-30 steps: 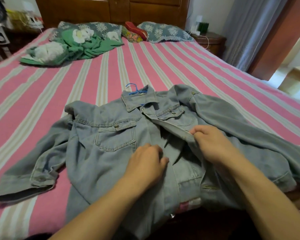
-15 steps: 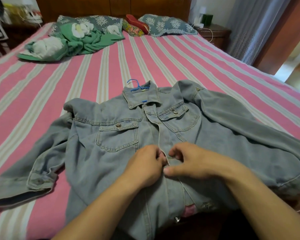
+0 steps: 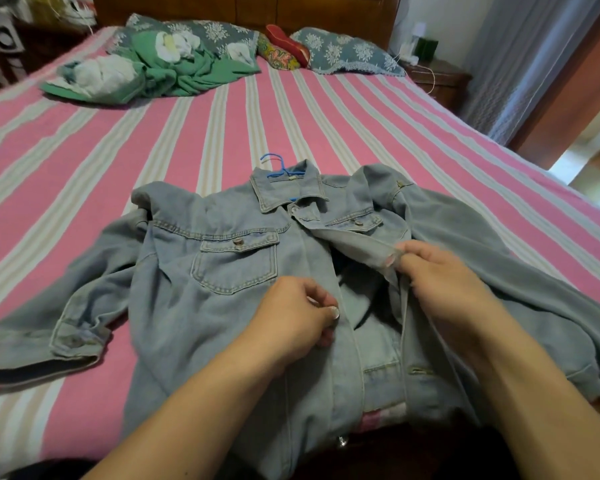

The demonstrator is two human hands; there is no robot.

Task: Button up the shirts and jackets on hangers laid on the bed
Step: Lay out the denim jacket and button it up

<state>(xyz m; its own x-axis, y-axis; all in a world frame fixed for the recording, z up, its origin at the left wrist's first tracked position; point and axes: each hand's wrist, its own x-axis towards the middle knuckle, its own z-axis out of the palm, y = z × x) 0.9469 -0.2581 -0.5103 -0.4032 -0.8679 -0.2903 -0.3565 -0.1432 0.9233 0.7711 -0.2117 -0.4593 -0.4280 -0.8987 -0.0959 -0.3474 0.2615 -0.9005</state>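
Denim, thick and a bit stiff, makes up the blue jacket [image 3: 222, 289]. It lies flat on the pink striped bed [image 3: 84, 161], on a blue hanger [image 3: 274, 164], close to the near edge. The left hand [image 3: 291, 320] pinches the left front edge, seemingly at a button. The right hand [image 3: 440, 282] pinches the other front edge and lifts it up. The top button looks done; the middle gapes open. This cloth seems heavy and does not slip, so it is best to hold it right by the button and the hole.
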